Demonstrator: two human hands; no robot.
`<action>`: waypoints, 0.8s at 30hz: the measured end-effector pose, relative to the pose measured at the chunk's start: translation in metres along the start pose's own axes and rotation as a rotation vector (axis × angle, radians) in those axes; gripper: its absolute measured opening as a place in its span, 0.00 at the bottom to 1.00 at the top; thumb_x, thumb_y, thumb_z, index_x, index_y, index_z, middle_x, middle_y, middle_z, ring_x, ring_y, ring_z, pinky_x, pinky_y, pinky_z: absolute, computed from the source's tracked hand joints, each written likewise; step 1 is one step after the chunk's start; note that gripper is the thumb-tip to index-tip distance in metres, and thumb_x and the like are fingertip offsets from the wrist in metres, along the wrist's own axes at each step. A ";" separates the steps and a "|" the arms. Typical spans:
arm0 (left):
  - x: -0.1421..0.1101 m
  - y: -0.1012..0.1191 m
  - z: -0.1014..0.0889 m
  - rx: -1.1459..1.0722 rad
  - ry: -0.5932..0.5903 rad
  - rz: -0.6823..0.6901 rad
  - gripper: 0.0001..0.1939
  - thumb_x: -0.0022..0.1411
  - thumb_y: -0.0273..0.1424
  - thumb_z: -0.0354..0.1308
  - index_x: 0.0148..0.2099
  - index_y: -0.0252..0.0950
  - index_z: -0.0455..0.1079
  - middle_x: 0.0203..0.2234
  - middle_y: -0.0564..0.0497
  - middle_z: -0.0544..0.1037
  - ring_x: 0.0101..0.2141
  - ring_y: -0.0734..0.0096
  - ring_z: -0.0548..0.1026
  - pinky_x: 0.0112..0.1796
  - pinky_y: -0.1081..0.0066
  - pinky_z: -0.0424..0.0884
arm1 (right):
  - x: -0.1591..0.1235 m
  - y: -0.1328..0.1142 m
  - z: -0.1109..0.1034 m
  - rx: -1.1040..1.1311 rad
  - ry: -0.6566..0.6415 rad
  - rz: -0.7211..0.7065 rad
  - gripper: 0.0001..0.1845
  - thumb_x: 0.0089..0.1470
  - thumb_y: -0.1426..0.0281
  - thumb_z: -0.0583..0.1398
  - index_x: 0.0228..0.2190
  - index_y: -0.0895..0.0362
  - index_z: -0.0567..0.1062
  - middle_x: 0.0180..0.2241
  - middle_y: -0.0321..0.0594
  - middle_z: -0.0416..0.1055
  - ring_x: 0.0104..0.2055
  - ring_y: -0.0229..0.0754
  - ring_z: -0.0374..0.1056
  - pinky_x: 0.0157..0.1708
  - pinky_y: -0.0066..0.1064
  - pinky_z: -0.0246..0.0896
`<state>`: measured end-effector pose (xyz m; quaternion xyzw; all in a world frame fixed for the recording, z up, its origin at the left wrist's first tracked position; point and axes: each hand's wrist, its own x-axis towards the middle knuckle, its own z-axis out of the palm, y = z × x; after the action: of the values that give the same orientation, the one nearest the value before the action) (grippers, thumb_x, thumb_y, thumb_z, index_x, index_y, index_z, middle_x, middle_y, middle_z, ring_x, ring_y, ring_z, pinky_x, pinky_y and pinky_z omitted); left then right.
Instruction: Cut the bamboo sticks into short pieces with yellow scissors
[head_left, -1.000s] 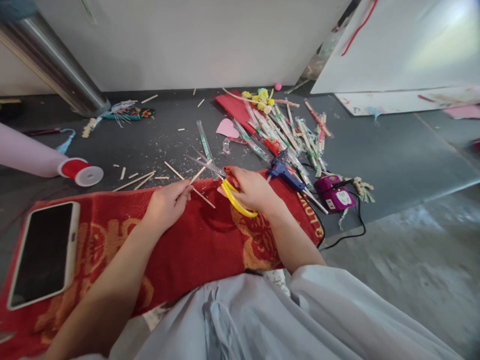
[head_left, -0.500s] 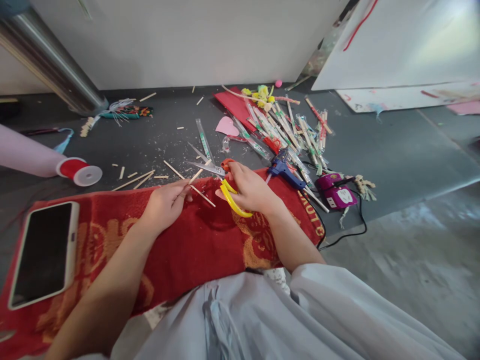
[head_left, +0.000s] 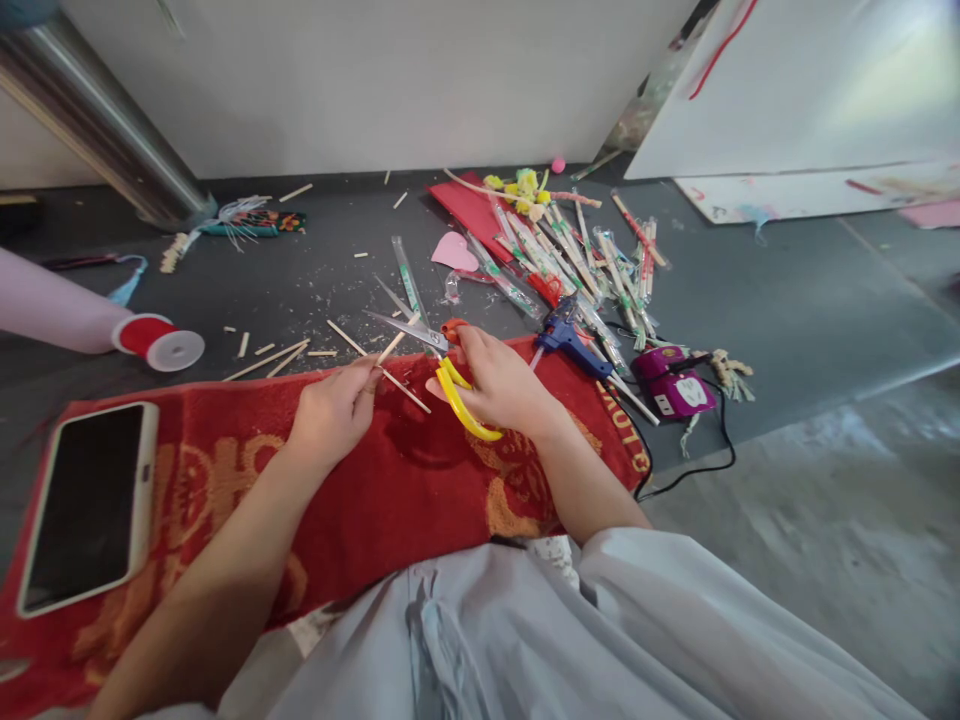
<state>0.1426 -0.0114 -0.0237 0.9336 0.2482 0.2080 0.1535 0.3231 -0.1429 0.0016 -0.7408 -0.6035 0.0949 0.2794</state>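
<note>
My left hand (head_left: 334, 415) pinches a thin wooden stick (head_left: 393, 344) between thumb and fingers, its free end slanting up to the right. My right hand (head_left: 506, 385) is wrapped round the yellow and orange handles of a pair of scissors (head_left: 469, 405). The blades are parted and point up-left, close to the stick's upper end; whether they touch it I cannot tell. Another wooden stick (head_left: 406, 390) lies slantwise by my left fingertips, over the red towel (head_left: 420, 480). More sticks (head_left: 287, 358) and short cut pieces lie at the towel's far edge.
A blue glue gun (head_left: 574, 345) rests right of my right hand, beside a purple power adapter (head_left: 679, 385) with a black cord. Behind are several wrapped chopsticks (head_left: 559, 250) and a pink paper heart (head_left: 454, 252). At left are a phone (head_left: 86, 508) and a red ribbon spool (head_left: 161, 342).
The scissors have shifted slightly left, with the blades a little further along beside the stick. My left hand stays almost where it was, still pinching the stick.
</note>
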 end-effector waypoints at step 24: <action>0.002 0.019 -0.009 -0.001 -0.083 -0.113 0.14 0.65 0.31 0.42 0.32 0.37 0.66 0.22 0.52 0.74 0.26 0.72 0.74 0.25 0.75 0.62 | 0.005 -0.013 -0.011 -0.021 -0.189 0.214 0.24 0.56 0.55 0.57 0.47 0.60 0.70 0.37 0.46 0.75 0.39 0.46 0.72 0.37 0.31 0.58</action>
<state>0.1474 -0.0250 -0.0075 0.9259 0.2937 0.1603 0.1754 0.3190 -0.1402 0.0187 -0.7915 -0.5457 0.1871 0.2018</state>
